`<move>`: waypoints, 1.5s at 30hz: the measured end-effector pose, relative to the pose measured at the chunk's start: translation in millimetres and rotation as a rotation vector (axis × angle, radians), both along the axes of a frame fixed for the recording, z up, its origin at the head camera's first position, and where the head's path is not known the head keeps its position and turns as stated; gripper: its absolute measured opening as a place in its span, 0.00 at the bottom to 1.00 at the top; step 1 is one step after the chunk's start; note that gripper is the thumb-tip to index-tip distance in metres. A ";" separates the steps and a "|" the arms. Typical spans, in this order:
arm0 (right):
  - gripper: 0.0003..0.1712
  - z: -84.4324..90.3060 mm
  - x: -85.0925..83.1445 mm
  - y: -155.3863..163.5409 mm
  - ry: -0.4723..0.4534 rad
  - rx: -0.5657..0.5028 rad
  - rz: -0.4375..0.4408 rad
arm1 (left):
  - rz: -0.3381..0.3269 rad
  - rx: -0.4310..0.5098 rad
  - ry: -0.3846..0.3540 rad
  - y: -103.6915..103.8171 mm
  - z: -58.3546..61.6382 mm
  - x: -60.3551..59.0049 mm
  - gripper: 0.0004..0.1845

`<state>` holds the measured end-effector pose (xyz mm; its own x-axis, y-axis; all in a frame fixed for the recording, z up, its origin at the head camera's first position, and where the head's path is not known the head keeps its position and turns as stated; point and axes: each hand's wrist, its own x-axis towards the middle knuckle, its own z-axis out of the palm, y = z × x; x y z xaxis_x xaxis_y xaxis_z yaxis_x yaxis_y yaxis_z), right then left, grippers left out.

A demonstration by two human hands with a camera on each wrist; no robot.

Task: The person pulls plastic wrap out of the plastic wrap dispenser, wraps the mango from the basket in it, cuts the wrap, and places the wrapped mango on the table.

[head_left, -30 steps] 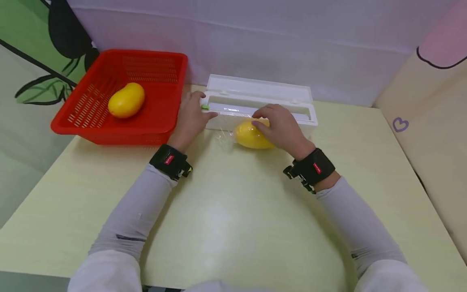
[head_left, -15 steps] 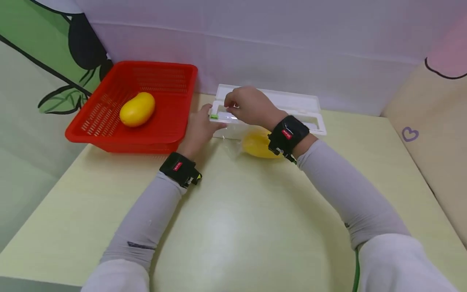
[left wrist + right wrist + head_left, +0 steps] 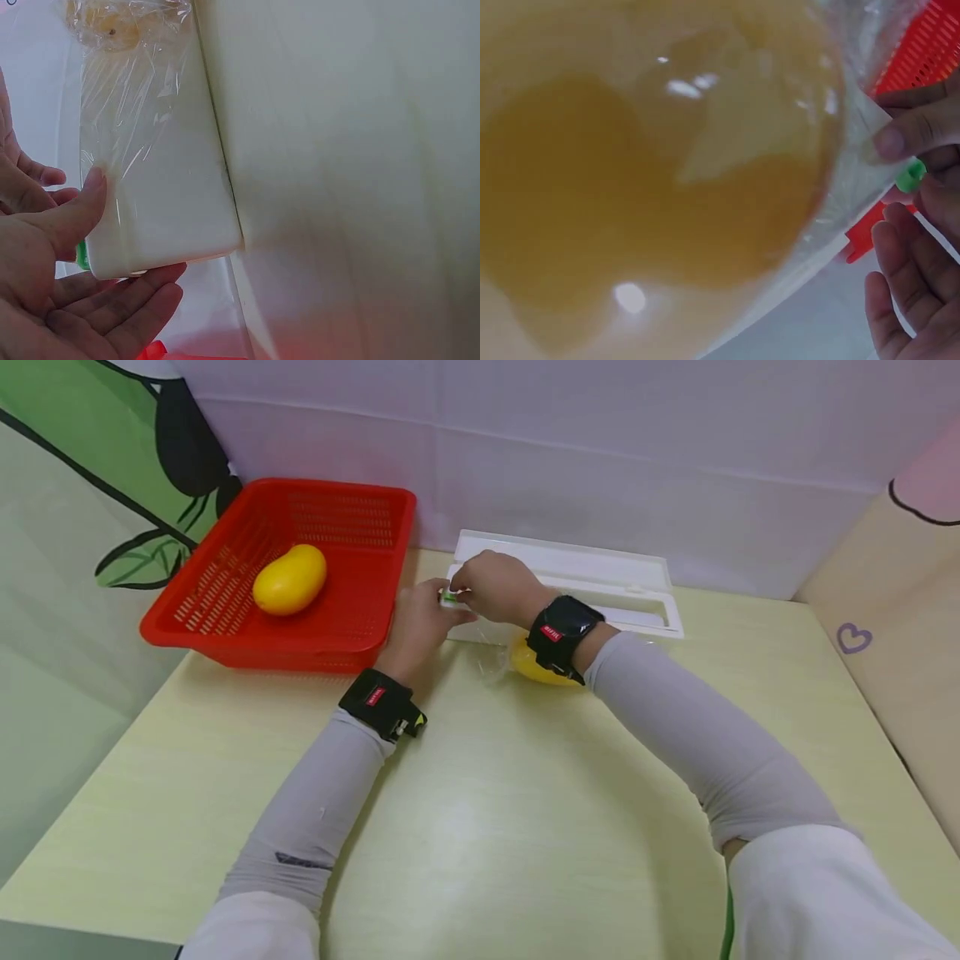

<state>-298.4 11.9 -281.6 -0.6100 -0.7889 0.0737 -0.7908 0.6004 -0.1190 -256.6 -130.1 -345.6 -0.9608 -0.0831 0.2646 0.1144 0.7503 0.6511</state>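
Green slider [image 3: 447, 597] sits at the left end of the white film box [image 3: 600, 583]; your right hand [image 3: 491, 587] pinches it, left hand [image 3: 420, 620] lies flat, bracing that end. Wrapped mango [image 3: 534, 665] touches the box front. Jerky slide could tear film crooked or shift the box.

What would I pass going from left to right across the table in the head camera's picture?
Red basket with a yellow mango lying in it → left hand → right hand at the green slider → wrapped mango under that wrist → the far end of the white cling-film box.
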 end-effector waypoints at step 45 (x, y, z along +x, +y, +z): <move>0.06 -21.2 3.4 8.5 0.056 -0.095 -0.007 | -0.010 -0.060 0.041 -4.2 1.5 1.6 0.25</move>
